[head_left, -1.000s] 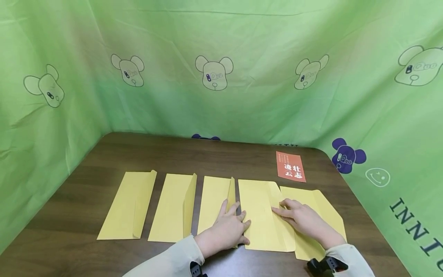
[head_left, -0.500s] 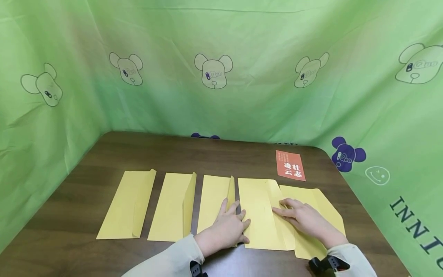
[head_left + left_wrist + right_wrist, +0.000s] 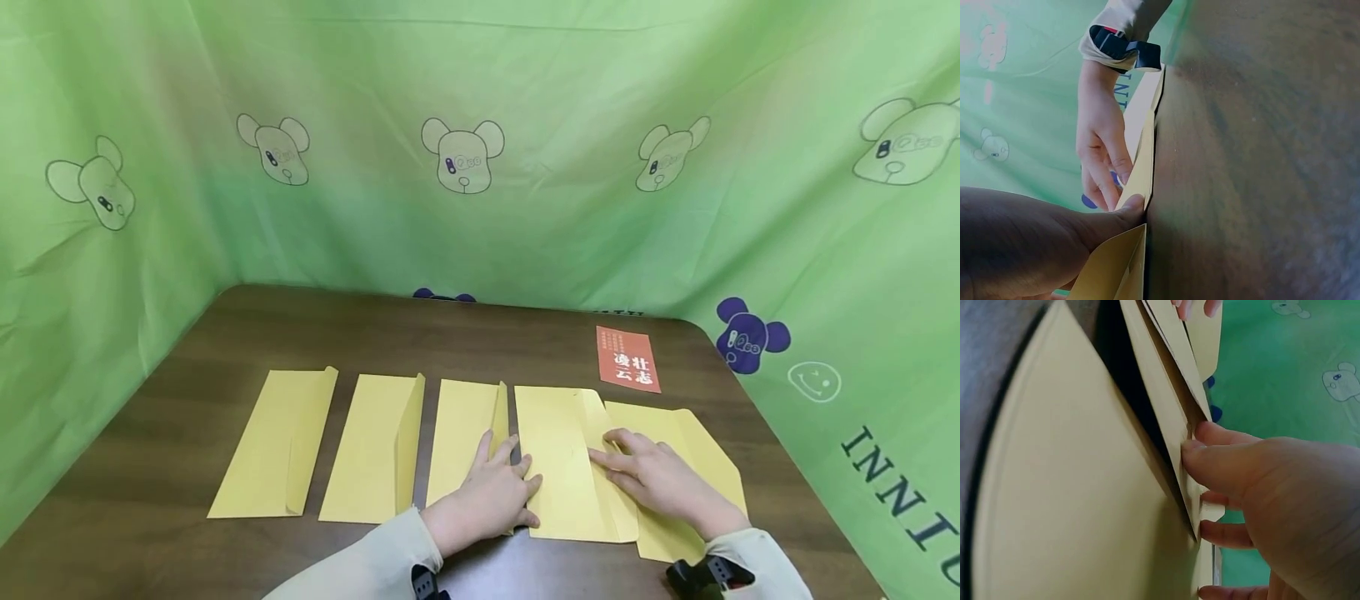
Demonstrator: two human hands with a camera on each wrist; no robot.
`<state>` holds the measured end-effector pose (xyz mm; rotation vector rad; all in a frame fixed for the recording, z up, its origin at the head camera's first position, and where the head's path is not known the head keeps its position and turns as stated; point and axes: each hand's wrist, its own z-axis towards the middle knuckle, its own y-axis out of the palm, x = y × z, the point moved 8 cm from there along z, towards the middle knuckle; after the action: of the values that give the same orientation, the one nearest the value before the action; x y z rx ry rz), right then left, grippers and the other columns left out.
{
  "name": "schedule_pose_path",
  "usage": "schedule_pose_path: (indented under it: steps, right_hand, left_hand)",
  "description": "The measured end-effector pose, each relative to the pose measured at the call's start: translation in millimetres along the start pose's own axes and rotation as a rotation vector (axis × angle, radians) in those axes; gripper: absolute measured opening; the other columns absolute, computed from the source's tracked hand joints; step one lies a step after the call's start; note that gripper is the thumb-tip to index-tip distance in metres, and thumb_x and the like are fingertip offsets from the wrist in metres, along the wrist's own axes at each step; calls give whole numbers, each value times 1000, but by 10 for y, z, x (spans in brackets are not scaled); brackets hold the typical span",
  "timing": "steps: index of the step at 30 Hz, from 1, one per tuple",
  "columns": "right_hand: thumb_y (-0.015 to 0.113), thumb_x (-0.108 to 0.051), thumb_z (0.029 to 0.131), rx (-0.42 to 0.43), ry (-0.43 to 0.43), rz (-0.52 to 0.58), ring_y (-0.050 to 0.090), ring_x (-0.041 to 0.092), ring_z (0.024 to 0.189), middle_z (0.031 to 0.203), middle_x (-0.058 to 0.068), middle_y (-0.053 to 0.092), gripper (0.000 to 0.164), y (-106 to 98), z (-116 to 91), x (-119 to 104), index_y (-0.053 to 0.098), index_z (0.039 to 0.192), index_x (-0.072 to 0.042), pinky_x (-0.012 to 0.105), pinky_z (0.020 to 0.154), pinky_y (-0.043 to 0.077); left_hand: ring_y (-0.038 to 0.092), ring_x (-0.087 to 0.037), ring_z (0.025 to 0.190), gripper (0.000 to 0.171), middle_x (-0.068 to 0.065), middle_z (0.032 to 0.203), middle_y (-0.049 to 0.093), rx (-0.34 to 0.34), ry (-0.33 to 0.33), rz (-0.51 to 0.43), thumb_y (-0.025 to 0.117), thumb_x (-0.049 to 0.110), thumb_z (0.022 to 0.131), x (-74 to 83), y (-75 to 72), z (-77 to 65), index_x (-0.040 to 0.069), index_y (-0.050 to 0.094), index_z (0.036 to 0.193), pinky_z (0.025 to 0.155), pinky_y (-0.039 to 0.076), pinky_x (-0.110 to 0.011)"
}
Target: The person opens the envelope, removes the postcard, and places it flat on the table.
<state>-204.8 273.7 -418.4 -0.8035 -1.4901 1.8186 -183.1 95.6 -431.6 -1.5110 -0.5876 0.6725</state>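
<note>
Several yellow paper envelopes lie in a row on the brown table. My left hand (image 3: 491, 500) rests with spread fingers across the third envelope (image 3: 456, 437) from the left and the left edge of the fourth envelope (image 3: 551, 433). My right hand (image 3: 663, 479) is at the raised flap (image 3: 618, 504) of that fourth envelope. In the right wrist view its thumb and index finger pinch the flap by the gaping mouth. The rightmost envelope (image 3: 716, 454) lies partly beneath the right hand and the flap. The inside of the fourth envelope is mostly hidden.
A red card (image 3: 628, 358) with white characters lies toward the back right of the table (image 3: 450, 333). Two more envelopes, the leftmost (image 3: 262, 450) and the second (image 3: 367, 450), lie on the left side. A green printed cloth (image 3: 375, 233) surrounds the table.
Almost nothing differs. The right hand's lower fingers shift very slightly at the flap, while the left hand and the envelopes stay in place.
</note>
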Motion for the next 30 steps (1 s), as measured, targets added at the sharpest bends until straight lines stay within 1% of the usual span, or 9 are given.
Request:
schedule_pose_path:
  steps: [2,4,9,15,20,22,26,28,30]
  right_hand:
    - [72,-15,89,2,4,-2,61,33,109,128,14,60,37,-3,-9,6,71,126,-21,58,77,48]
    - [71,-15,90,-4,4,-10,58,31,113,133,12,59,37,3,-18,9,71,126,-23,57,77,47]
    - [70,-16,91,-9,-2,-28,54,23,109,136,7,59,36,16,-36,4,72,126,-27,44,76,43]
    - [70,-16,91,-6,-13,-14,53,22,107,136,7,59,37,10,-18,0,72,125,-28,39,74,40]
    - [69,-26,93,-58,48,97,52,27,110,134,10,59,28,12,52,31,75,120,-22,39,73,36]
    - [68,-31,94,-56,73,129,52,28,110,131,10,60,27,-1,82,44,76,117,-20,39,72,36]
    - [69,-37,92,-39,109,108,54,29,109,128,10,63,38,-21,120,39,72,124,-15,42,71,38]
    - [70,-38,92,-33,114,84,55,28,108,126,9,63,42,-3,125,32,70,127,-14,43,72,40]
    - [70,-35,92,-31,119,84,55,28,107,125,9,63,43,7,123,22,69,128,-13,44,73,42]
  left_hand:
    - [36,-27,141,56,4,141,57,3,2,3,61,63,86,4,-14,8,32,65,134,111,24,-56]
    - [36,-27,141,57,4,141,57,-3,4,-1,61,62,86,11,-18,11,32,64,134,112,24,-56]
    - [36,-27,141,57,4,142,56,-9,6,-1,61,63,86,15,-14,12,32,64,134,112,24,-56]
    - [36,-27,141,57,4,142,56,-20,-1,1,61,62,87,1,-6,6,32,64,135,112,23,-56]
    - [36,-27,141,56,5,141,57,-14,-1,9,61,62,87,1,-14,4,32,64,135,112,23,-55]
    - [36,-27,141,56,5,141,57,-10,-1,12,61,62,87,2,-19,7,32,64,135,112,24,-55]
    - [36,-28,141,57,5,142,56,-9,-7,12,61,62,87,-1,-20,14,33,63,135,112,23,-56]
    - [36,-27,141,57,6,142,56,-15,-11,14,61,62,87,-1,-13,13,33,63,135,112,23,-56]
    - [36,-27,141,56,6,142,56,-19,-9,15,61,62,87,6,-4,13,33,63,135,111,23,-55]
